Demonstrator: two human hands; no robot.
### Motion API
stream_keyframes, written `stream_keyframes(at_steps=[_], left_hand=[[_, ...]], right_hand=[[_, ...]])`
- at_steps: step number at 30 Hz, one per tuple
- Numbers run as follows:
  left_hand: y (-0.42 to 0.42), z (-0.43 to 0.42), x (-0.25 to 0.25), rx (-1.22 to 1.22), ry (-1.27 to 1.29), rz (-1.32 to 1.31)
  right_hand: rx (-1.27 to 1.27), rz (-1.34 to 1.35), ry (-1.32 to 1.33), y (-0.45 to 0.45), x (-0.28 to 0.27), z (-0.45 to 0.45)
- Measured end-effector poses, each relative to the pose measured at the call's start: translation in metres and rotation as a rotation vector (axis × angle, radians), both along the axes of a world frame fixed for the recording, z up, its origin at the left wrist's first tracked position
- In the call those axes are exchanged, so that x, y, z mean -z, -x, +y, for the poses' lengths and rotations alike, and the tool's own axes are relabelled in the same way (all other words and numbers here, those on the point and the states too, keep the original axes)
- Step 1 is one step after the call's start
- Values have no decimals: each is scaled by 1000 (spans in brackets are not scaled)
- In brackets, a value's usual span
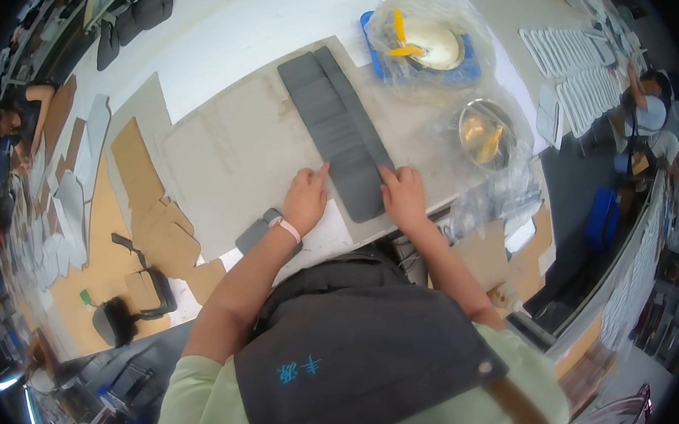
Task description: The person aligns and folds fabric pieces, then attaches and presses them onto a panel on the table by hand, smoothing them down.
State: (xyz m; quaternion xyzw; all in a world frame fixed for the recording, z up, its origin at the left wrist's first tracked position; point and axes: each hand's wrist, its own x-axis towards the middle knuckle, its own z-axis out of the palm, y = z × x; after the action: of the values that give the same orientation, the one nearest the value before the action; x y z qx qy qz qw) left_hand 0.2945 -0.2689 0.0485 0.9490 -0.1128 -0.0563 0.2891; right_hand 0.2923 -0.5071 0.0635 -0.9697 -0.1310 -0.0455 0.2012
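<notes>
Gray panel (pixel 337 136) between your two hands

Your left hand (pixel 307 200) is at the panel's left edge, index fingertip touching it; the grip is partly open, the other fingers curled, with nothing closed inside. Your right hand (pixel 405 199) touches the opposite edge near the end closest to you; its fingers are bent, and I cannot tell whether that grip pinches the material. The panel lies flat and slightly slanted on a pale gray sheet (pixel 223 149) — itself spread over the white surface (pixel 220 18). Small dark pieces lie beside your banded left wrist; to the right, a round metal bowl (pixel 471 122) sits in clear plastic, with a plastic-wrapped blue tray (pixel 468 70) beyond it.
</notes>
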Motion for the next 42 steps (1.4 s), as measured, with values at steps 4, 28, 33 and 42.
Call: stream_keyframes(at_steps=[4, 28, 33, 42], left_hand=[[-5, -1, -8, 98, -144, 16], [78, 73, -26, -8, -63, -59], [107, 101, -14, -202, -234, -70], [86, 127, 12, -488, -433, 23]], right_hand=[[-89, -18, 94, 0, -7, 17], [-24, -73, -32, 10, 2, 11], [70, -51, -157, 0, 7, 8], [160, 484, -402, -49, 7, 12]])
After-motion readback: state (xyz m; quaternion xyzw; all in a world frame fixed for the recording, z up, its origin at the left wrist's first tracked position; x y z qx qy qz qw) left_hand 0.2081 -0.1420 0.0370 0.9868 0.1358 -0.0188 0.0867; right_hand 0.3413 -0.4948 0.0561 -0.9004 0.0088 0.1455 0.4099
